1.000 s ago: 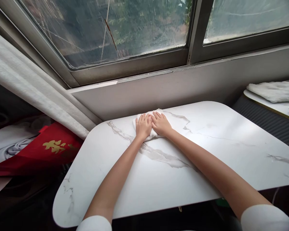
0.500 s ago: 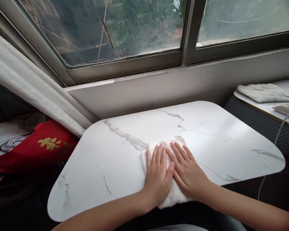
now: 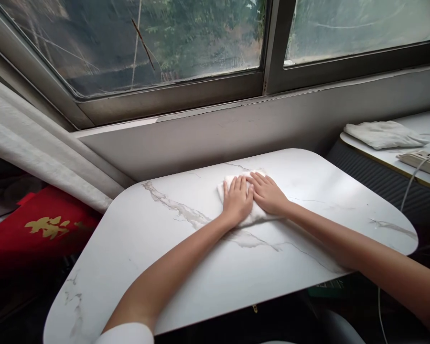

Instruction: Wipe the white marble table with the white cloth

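Note:
A white fluffy cloth (image 3: 258,217) lies on the white marble-patterned tabletop (image 3: 215,282), toward its far side. My left hand (image 3: 237,199) rests flat on the cloth's left part, fingers stretched forward. Beside it, my right hand (image 3: 268,193) presses flat on the right part, its fingers also extended and angled inward. Both hands are open, and the two nearly meet over the middle of the cloth. Much of the cloth is hidden under them.
Behind the tabletop runs a wall below a metal-framed window (image 3: 172,98). A pale curtain (image 3: 46,148) hangs at left, above a red item with gold lettering (image 3: 68,210). At right, another table holds a folded white cloth (image 3: 385,134) and a power strip (image 3: 419,160) with a cable.
Both hands and the cloth under them have moved away from the tabletop's near edge toward the window. My arms are stretched further out. The camera view has shifted slightly.

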Motion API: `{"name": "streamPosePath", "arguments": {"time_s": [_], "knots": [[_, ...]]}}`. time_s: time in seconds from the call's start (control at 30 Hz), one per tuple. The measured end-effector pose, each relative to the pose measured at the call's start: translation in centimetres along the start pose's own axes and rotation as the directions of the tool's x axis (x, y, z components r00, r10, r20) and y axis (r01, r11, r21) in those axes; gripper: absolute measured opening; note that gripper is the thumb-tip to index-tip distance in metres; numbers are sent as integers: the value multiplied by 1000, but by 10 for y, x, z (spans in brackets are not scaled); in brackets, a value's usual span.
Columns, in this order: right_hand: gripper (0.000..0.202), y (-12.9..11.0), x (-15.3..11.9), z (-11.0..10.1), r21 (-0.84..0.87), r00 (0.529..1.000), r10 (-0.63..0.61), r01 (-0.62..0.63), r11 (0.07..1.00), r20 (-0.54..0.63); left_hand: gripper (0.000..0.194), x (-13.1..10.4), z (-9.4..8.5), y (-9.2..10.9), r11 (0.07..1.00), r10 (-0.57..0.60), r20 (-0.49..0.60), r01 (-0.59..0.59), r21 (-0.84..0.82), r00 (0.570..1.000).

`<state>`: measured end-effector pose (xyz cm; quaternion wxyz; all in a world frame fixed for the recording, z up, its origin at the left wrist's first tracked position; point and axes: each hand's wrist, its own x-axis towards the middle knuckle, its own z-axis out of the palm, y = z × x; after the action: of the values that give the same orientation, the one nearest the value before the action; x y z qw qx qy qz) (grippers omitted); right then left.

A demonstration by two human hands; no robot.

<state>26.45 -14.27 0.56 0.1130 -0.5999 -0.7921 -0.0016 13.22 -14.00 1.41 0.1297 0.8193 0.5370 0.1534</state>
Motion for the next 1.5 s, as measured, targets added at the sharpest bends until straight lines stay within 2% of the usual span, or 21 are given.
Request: {"name": "streamPosePath", "arguments": {"time_s": [0.1, 0.2, 0.3, 0.43, 0.57, 0.7, 0.9, 1.03, 1.17, 1.23, 1.33, 1.4, 1.5], "knots": [[50, 17, 46, 5, 17, 999, -25, 25, 1000, -38, 56, 43, 2, -8, 996, -75, -59, 78, 51, 995], [48, 35, 75, 7, 31, 998, -40, 41, 999, -48, 56, 74, 6, -9, 990, -112, -87, 119, 82, 990], [47, 48, 86, 8, 27, 998, -14, 15, 1000, -62, 56, 95, 10, -6, 990, -110, -106, 119, 79, 988], [49, 55, 79, 7, 5, 994, 64, -63, 998, -90, 55, 105, 14, -1, 996, -49, -106, 57, 72, 993], [50, 55, 51, 2, -41, 989, 114, -118, 992, -95, 55, 93, 19, 11, 998, 21, -71, -16, 66, 997], [51, 61, 10, -5, -77, 989, 114, -121, 990, -96, 57, 65, 27, 37, 996, 57, -58, -53, 67, 997], [51, 71, -74, -17, -67, 994, 31, -38, 997, -102, 65, -5, 36, 85, 993, 108, -23, -107, 49, 994], [51, 71, -137, -27, -55, 991, -42, 35, 998, -126, 69, -57, 36, 114, 982, 187, 51, -186, -38, 981], [54, 79, -186, -37, -49, 986, -75, 68, 996, -149, 69, -88, 36, 138, 963, 250, 144, -232, -134, 957], [54, 87, -198, -39, -51, 988, -63, 56, 997, -142, 69, -90, 38, 148, 957, 272, 170, -247, -151, 947], [54, 103, -197, -39, -67, 994, -7, 0, 998, -105, 69, -78, 43, 157, 951, 296, 166, -273, -146, 941], [54, 113, -183, -37, -80, 996, 35, -41, 996, -78, 69, -59, 48, 159, 953, 290, 149, -270, -139, 945], [55, 129, -147, -33, -86, 993, 97, -103, 991, -69, 67, -19, 57, 154, 964, 246, 107, -231, -133, 963]]}}
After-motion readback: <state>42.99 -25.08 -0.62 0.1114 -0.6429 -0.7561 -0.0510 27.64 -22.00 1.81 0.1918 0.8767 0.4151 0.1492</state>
